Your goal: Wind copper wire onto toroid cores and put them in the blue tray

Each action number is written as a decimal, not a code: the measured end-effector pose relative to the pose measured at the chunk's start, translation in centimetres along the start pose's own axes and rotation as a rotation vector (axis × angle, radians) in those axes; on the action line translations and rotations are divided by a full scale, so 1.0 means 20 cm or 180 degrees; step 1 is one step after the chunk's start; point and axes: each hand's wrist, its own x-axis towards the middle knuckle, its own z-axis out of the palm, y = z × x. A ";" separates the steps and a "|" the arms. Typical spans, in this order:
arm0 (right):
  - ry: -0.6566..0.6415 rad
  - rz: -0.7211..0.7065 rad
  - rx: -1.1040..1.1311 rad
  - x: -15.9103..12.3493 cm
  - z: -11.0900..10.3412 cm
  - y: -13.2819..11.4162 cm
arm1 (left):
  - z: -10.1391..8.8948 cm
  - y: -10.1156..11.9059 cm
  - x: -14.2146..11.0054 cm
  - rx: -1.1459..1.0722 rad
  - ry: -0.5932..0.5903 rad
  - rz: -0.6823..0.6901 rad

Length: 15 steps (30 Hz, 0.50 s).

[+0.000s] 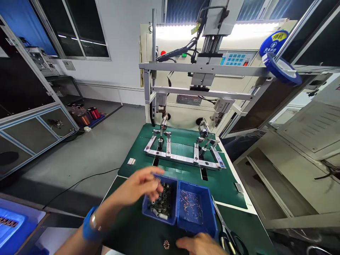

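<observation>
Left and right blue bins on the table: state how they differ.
The left bin holds a heap of mostly dark small parts; the right bin holds thin, copper-coloured wire scraps. The left bin's floor is largely hidden; the right bin's shows between scraps. Both are blue, open-topped and side by side.

Our left forearm (111, 203) slants in from the near left of the parts bin (174, 202), and our left hand (140, 186) hangs with loosely spread fingers over its left side. Our right hand (200, 244), blurred and partly cut off, is nearer us, right of it.
</observation>
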 end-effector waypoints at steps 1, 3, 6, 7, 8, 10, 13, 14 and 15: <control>0.0249 -0.0247 -0.0110 -0.01 -0.08 -0.02 | -0.01 -0.09 -0.10 -0.0127 -0.0138 -0.0143; 0.0823 -0.0376 -0.0580 0.04 -0.24 -0.09 | -0.02 -0.28 -0.24 -0.0450 -0.0242 -0.0470; 0.0746 -0.0506 -0.1645 0.25 -0.38 -0.20 | 0.02 -0.50 -0.33 -0.0758 -0.0259 -0.0779; 0.0660 -0.0579 -0.1781 0.33 -0.40 -0.23 | 0.04 -0.55 -0.34 -0.0706 -0.0238 -0.0854; 0.0575 -0.0664 -0.1888 0.40 -0.41 -0.25 | 0.06 -0.60 -0.34 -0.0584 -0.0207 -0.0898; 0.0454 -0.0825 -0.2016 0.51 -0.40 -0.27 | 0.10 -0.65 -0.34 -0.0095 -0.0066 -0.0929; 0.0369 -0.0981 -0.2191 0.58 -0.38 -0.26 | 0.13 -0.66 -0.32 0.1182 0.0057 -0.0671; 0.0366 -0.1009 -0.2225 0.58 -0.38 -0.25 | 0.14 -0.66 -0.32 0.1695 0.0068 -0.0495; 0.0366 -0.1037 -0.2245 0.58 -0.38 -0.25 | 0.14 -0.65 -0.31 0.2154 0.0072 -0.0324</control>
